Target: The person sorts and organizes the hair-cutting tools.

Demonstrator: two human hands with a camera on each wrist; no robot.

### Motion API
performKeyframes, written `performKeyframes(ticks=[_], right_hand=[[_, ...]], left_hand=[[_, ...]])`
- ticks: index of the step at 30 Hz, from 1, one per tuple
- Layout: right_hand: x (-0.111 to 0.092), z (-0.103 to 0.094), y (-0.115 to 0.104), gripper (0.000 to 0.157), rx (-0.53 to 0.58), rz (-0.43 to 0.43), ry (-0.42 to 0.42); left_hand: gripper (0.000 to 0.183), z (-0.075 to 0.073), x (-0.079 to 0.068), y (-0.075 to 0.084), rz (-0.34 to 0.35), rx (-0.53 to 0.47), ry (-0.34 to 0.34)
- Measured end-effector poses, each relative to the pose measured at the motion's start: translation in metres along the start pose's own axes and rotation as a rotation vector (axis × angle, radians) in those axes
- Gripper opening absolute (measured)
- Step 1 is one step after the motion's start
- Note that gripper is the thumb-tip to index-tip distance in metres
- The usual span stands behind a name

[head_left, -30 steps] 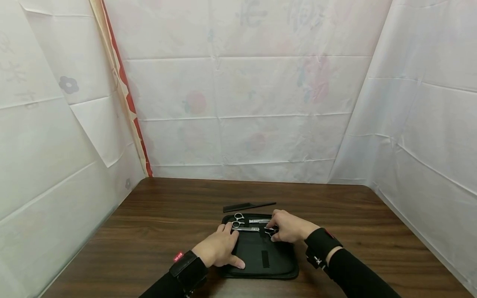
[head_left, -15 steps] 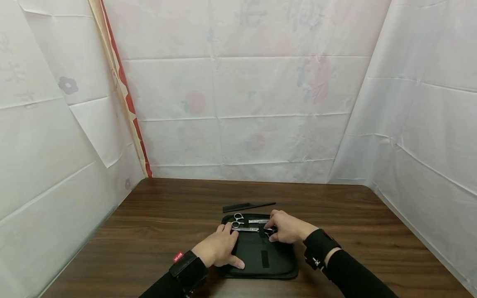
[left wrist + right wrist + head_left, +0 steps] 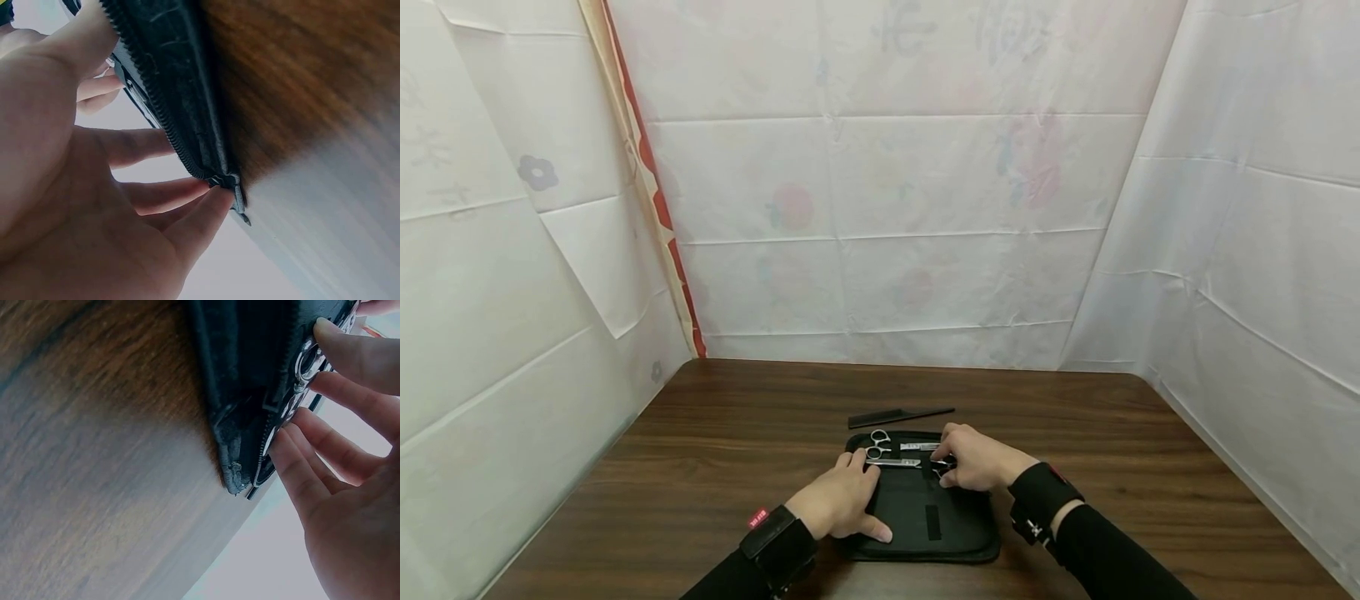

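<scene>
A black zip case (image 3: 895,517) lies on the table, with silver scissors strapped inside along its far part. One pair of scissors (image 3: 878,443) has its finger rings at the left. The other pair (image 3: 904,462) points its blade left, and its handle is partly covered by my right hand (image 3: 976,458). Thumb and fingers of that hand pinch around the handle; in the right wrist view the fingertips meet the shiny finger rings (image 3: 304,362). My left hand (image 3: 838,497) rests spread over the case's left side, fingertips along the zipped edge (image 3: 181,150).
A black tail comb (image 3: 895,415) lies on the wooden table (image 3: 737,433) just beyond the case. White sheeting (image 3: 880,250) hangs behind the table and along both sides.
My right hand has shifted very slightly left at the scissors' handle. The left hand, the case and the comb stay as they were.
</scene>
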State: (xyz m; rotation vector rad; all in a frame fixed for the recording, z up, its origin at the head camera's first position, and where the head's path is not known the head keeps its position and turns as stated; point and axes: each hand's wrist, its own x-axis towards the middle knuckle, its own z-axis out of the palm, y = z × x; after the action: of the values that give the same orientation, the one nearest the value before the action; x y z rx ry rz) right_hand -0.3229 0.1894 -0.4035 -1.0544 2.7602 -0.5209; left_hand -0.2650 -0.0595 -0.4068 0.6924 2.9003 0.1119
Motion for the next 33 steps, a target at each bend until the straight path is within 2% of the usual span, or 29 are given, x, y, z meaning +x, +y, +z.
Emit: performKeyframes(ticks=[20, 33], right_hand=[[-0.0004, 0.0013, 0.0011, 0.034, 0.000, 0.009, -0.006], [-0.0018, 0.0012, 0.0019, 0.034, 0.008, 0.002, 0.006]], left_hand=[[0.095, -0.0020, -0.0016, -0.0001, 0.007, -0.007, 0.006], [0.085, -0.0014, -0.0015, -0.0019, 0.031, -0.048, -0.012]])
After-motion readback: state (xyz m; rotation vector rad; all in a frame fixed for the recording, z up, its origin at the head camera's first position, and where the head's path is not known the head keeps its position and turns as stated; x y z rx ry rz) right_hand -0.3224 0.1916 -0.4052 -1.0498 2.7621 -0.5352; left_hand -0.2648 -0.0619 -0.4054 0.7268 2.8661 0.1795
